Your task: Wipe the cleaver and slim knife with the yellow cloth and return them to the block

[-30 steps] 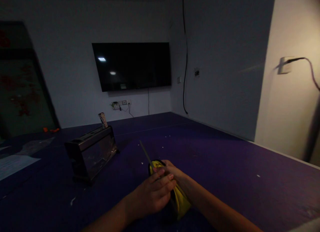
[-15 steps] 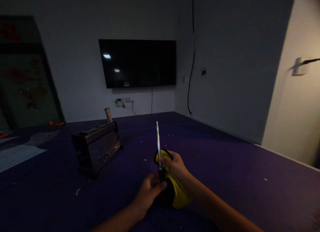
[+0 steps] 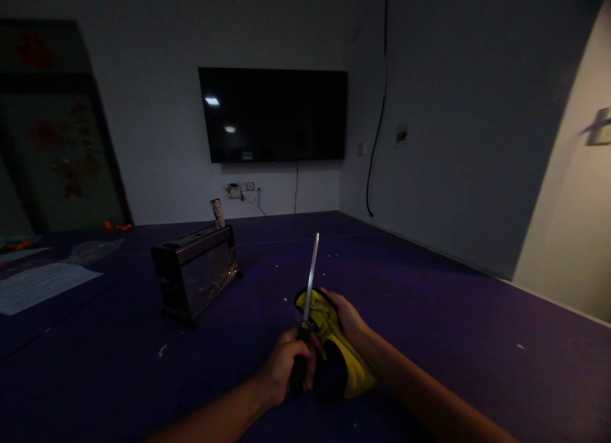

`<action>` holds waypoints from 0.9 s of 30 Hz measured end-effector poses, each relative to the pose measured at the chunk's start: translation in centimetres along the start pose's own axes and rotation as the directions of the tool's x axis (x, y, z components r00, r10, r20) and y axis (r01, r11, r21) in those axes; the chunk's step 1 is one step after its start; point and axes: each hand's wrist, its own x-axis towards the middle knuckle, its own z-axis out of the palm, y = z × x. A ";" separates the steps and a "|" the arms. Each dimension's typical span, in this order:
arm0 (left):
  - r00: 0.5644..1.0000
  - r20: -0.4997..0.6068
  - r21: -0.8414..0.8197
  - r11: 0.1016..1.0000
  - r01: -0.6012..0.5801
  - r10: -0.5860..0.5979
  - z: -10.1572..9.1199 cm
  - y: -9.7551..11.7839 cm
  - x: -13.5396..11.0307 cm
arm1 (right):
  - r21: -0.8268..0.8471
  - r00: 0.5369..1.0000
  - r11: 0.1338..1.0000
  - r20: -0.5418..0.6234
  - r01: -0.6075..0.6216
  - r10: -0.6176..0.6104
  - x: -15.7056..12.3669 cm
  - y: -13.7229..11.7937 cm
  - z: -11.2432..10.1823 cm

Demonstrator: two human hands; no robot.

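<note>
My left hand (image 3: 286,366) is closed around the dark handle of a thin metal rod (image 3: 312,274), a sharpening steel or a narrow blade, which points up and slightly right. My right hand (image 3: 347,317) grips a yellow cloth (image 3: 340,347) just right of the rod, low in the middle of the view. The cloth hangs below my right hand, next to the rod's handle. Both forearms reach in from the bottom edge over a dark purple floor (image 3: 429,316).
A dark knife block with a clear side (image 3: 195,272) stands to the left, one pale handle (image 3: 218,212) sticking out of it. A black TV (image 3: 274,114) hangs on the far wall above sockets (image 3: 241,188). Papers (image 3: 42,281) lie at far left.
The rod has come out of the cloth and swung from leaning left to nearly upright. My left hand slid down onto its handle. The camera view panned right.
</note>
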 end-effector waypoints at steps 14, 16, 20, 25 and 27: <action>0.999 -0.029 0.005 0.999 0.035 -0.035 0.0 0.1 -0.1 | -0.063 0.953 0.993 0.294 0.098 -0.075 -0.4 0.4 0.2; 0.999 -0.024 0.015 0.999 0.036 -0.036 0.0 0.2 -0.1 | -0.059 0.947 0.994 0.315 0.087 -0.064 -0.3 0.5 0.0; 0.999 -0.026 0.043 0.998 0.047 -0.046 0.3 0.3 -0.2 | -0.058 0.954 0.995 0.294 0.082 -0.062 -0.1 0.9 -0.5; 0.999 -0.016 0.060 0.998 0.036 -0.035 0.5 0.3 -0.2 | -0.080 0.966 0.987 0.229 0.138 -0.116 0.2 1.4 -0.6; 1.000 -0.008 0.058 0.998 0.029 -0.029 0.4 0.3 -0.2 | -0.095 0.965 0.983 0.223 0.160 -0.135 0.2 1.4 -0.5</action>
